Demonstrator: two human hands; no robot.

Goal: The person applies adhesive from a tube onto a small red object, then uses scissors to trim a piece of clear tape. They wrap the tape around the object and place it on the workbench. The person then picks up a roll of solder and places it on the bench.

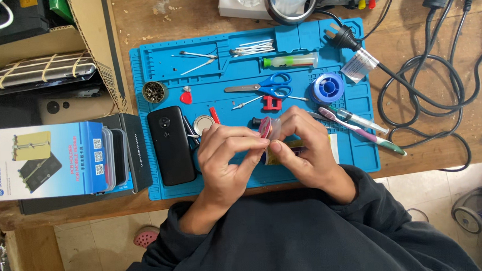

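Both my hands meet over the front middle of a blue work mat (353,145). My left hand (225,159) and my right hand (307,148) together pinch a small round container (268,129) with a pink lid and clear body, held just above the mat. A yellowish tube (281,152) lies under my fingers, mostly hidden. A black phone (170,145) lies face down just left of my left hand. A small round tin (202,124) sits beside the phone.
On the mat lie blue-handled scissors (266,86), tweezers (197,63), a solder spool (327,87), a toothbrush (363,131) and a green-capped tube (291,61). A blue box (44,161) stands at left. Black cables (427,85) coil at right on the wooden table.
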